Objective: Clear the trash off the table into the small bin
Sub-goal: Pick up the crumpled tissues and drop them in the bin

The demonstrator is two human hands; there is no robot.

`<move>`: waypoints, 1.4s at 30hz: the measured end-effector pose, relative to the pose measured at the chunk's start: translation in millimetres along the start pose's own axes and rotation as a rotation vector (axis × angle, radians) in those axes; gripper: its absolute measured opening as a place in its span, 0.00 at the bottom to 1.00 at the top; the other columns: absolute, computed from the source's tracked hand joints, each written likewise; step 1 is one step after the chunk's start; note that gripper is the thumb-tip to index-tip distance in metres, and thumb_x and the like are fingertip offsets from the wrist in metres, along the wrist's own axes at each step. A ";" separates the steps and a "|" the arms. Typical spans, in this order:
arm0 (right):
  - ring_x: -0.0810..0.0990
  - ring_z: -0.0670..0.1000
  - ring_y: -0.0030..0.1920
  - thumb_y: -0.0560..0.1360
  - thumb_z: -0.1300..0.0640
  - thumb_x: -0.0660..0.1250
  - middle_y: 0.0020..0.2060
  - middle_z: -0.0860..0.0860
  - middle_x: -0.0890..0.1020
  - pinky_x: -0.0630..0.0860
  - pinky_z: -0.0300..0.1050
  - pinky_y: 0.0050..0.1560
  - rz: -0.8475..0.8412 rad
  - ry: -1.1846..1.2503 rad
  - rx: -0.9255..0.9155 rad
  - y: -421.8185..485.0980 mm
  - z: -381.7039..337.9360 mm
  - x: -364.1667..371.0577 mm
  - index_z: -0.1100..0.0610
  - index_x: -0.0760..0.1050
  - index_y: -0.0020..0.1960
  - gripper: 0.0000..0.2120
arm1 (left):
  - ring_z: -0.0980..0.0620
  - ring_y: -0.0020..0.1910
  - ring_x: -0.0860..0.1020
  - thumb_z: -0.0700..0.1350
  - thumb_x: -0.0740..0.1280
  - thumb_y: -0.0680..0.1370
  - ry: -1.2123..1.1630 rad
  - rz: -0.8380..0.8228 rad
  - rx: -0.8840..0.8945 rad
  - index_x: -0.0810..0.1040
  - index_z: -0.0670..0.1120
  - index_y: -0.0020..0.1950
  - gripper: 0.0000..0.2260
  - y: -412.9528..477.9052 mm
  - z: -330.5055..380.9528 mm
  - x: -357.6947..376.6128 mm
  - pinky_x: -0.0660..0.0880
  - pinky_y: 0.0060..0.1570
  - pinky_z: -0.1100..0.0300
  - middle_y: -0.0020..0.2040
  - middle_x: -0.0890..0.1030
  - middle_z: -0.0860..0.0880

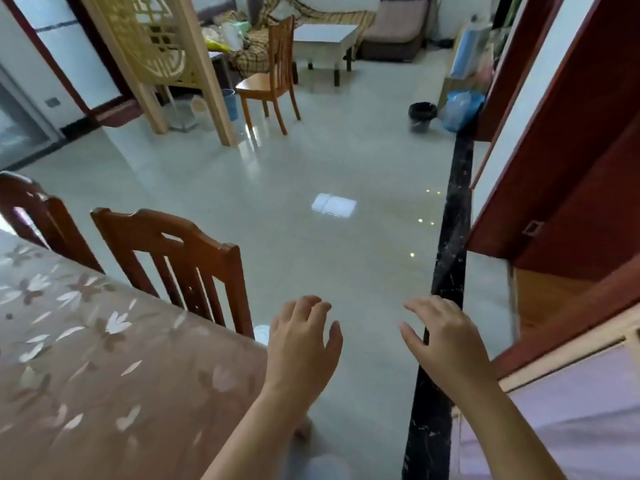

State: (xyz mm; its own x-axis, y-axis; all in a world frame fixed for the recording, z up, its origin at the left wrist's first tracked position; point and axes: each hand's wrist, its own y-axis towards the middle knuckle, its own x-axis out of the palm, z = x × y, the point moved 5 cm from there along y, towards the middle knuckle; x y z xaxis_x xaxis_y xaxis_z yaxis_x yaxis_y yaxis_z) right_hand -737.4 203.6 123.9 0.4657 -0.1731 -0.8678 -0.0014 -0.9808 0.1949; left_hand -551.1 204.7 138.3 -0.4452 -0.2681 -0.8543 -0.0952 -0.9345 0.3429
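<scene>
While both bare forearms reach forward from the lower edge of the head view, the left hand (304, 344) and the right hand (446, 337) hover palm down, side by side and apart. Their fingers are loosely spread and slightly bent, and neither holds anything.

Left of the left hand lies the table (104, 375) under a brownish floral cloth, its corner just beside that wrist. A wooden chair (180, 258) stands against the table's edge just beyond the left hand, and a second chair (31, 209) stands farther left. Below both hands is a glossy pale floor (311, 168). A black marble strip (450, 265) runs away under the right hand, with a red-brown door (571, 150) to its right.

Far ahead of the right hand, well apart from the table, a small black bin (421, 116) stands upright on the floor, just beside a blue plastic bag (460, 110). Far ahead of the left hand, a blue bin (229, 102) stands by a pale wooden screen (162, 53), near a third chair (270, 81).
</scene>
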 end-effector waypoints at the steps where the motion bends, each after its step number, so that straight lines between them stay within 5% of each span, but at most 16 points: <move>1: 0.78 0.58 0.51 0.70 0.58 0.70 0.49 0.56 0.82 0.73 0.53 0.53 0.002 -0.003 0.027 4.5 7.5 -0.1 0.59 0.77 0.52 0.12 | 0.43 0.46 0.79 0.40 0.71 0.70 -0.011 -0.012 0.013 0.80 0.40 0.49 0.09 8.6 2.9 6.9 0.76 0.44 0.50 0.48 0.82 0.43; 7: 0.75 0.55 0.56 0.72 0.55 0.66 0.53 0.53 0.80 0.69 0.49 0.57 -0.052 -0.028 0.065 73.2 32.6 10.5 0.57 0.75 0.56 0.13 | 0.41 0.46 0.78 0.39 0.71 0.70 -0.060 -0.032 -0.006 0.79 0.40 0.48 0.09 77.9 -3.8 51.9 0.76 0.45 0.49 0.48 0.82 0.43; 17: 0.77 0.55 0.52 0.72 0.56 0.67 0.50 0.53 0.81 0.70 0.49 0.55 -0.089 -0.123 -0.231 339.4 -9.9 37.7 0.57 0.76 0.54 0.12 | 0.39 0.41 0.79 0.36 0.73 0.66 -0.080 0.117 -0.182 0.80 0.38 0.45 0.09 282.9 -87.4 94.7 0.76 0.41 0.49 0.44 0.82 0.41; 24: 0.77 0.56 0.51 0.72 0.55 0.67 0.50 0.52 0.81 0.71 0.49 0.55 -0.159 -0.061 -0.273 459.5 -36.9 84.8 0.56 0.76 0.54 0.12 | 0.39 0.41 0.79 0.35 0.73 0.66 -0.050 0.169 -0.273 0.80 0.38 0.45 0.09 381.0 -149.1 96.0 0.76 0.41 0.49 0.44 0.82 0.41; 30: 0.80 0.58 0.44 0.67 0.60 0.72 0.44 0.55 0.83 0.76 0.53 0.48 -0.233 0.051 -0.386 544.2 -88.0 142.4 0.59 0.78 0.49 0.11 | 0.41 0.41 0.79 0.36 0.73 0.66 0.029 0.239 -0.400 0.80 0.40 0.45 0.09 427.6 -223.0 91.8 0.75 0.41 0.52 0.44 0.82 0.42; 42: 0.78 0.55 0.51 0.71 0.56 0.68 0.49 0.53 0.81 0.74 0.50 0.53 -0.400 0.209 -0.738 740.1 -258.4 263.0 0.57 0.77 0.53 0.11 | 0.43 0.43 0.79 0.40 0.69 0.70 0.217 0.371 -0.665 0.80 0.40 0.48 0.08 552.6 -385.6 32.0 0.77 0.44 0.51 0.46 0.82 0.43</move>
State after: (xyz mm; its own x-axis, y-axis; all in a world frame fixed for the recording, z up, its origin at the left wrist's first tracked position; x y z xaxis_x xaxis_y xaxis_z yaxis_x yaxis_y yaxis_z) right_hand -387.3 -544.7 157.9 0.4622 0.2636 -0.8467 0.7387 -0.6427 0.2031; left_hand -274.7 -410.5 149.8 -0.1537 -0.5651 -0.8106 0.6082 -0.7006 0.3731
